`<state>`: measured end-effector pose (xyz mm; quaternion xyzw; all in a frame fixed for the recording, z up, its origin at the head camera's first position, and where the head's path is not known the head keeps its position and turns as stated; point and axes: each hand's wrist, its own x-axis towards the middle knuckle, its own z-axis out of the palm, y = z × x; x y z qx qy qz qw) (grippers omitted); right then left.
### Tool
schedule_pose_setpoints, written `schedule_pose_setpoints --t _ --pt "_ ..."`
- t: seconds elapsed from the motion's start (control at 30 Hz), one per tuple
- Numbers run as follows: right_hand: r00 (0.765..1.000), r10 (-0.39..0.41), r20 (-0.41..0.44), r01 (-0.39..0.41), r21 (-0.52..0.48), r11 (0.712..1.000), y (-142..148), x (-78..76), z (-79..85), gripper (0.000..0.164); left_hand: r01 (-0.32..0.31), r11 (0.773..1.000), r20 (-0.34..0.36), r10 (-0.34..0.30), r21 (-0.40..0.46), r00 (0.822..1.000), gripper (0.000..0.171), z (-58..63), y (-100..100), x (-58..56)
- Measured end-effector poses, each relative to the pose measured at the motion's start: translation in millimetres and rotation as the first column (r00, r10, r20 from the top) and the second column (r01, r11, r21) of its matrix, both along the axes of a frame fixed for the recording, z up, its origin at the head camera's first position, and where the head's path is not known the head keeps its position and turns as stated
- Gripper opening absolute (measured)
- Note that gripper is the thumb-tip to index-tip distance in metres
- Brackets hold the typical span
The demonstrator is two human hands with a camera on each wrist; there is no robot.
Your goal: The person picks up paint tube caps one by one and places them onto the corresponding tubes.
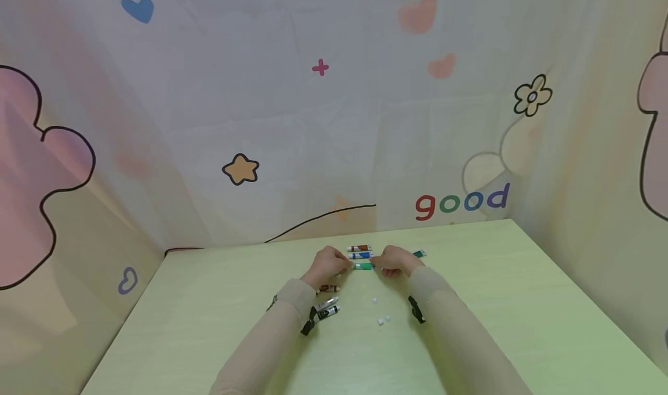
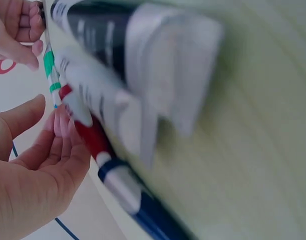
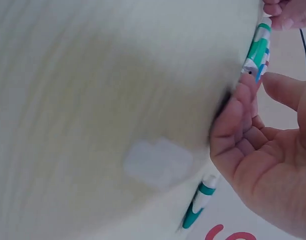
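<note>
Head view. Pale green table [image 1: 548,325], patterned cloth [image 1: 334,122] behind it. Both hands lean in toward a small stack of paint tubes. Left hand [image 1: 330,264] at the left end of the green tube [image 1: 362,266]; right hand [image 1: 395,260] at its right end. Green tube lies flat, nearest of three in a row; blue tube [image 1: 360,256] just beyond, brown tube [image 1: 359,248] farthest. Dark green tube [image 1: 420,253] off to the right, past the right hand. Below the left hand: dark red tube [image 1: 329,289], silvery tube [image 1: 327,303] and black-labelled tube [image 1: 327,313]. White bits [image 1: 380,322] between the forearms.

Left wrist view. Left hand: thumb apart from the fingers, a narrow gap, fingers lightly bent, tips at the cap end of the green tube. Black-labelled and silvery tubes loom close, blurred; a dark blue tube [image 2: 158,215] runs off the lower edge.

Right wrist view. Right hand: fingers bent, fingertips touching the green tube's tail end, thumb just beside. Cannot tell whether it pinches. Dark green tube lies apart, below the hand; white bits blurred on the table.
</note>
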<state>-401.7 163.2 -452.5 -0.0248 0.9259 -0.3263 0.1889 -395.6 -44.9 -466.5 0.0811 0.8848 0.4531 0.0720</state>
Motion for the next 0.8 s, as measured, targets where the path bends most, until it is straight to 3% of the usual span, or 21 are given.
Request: schedule_pose_setpoints --t 0.13,0.33,0.57,0.8 --pt "1.0 0.006 0.009 -0.006 -0.017 1.0 10 0.9 6.7 0.036 -0.014 0.999 0.066 0.01 0.051 0.998 0.021 4.7 -11 1.6" --pt "1.0 -0.02 0.023 0.021 -0.064 0.998 40 1.0 30.4 0.037 0.007 1.0 0.001 -0.007 -0.013 1.0 0.024 23.4 -32 -2.4" --pt "0.998 -0.017 -0.054 0.015 -0.027 1.0 75 8.1 65.9 0.037 -0.016 1.0 -0.037 0.017 0.023 0.999 0.022 44.4 -62 -6.9" --pt "0.996 -0.03 -0.084 0.033 0.028 0.999 99 17.1 70.9 0.03 -0.009 0.998 -0.031 0.01 0.058 0.999 0.018 50.1 -73 -0.6"
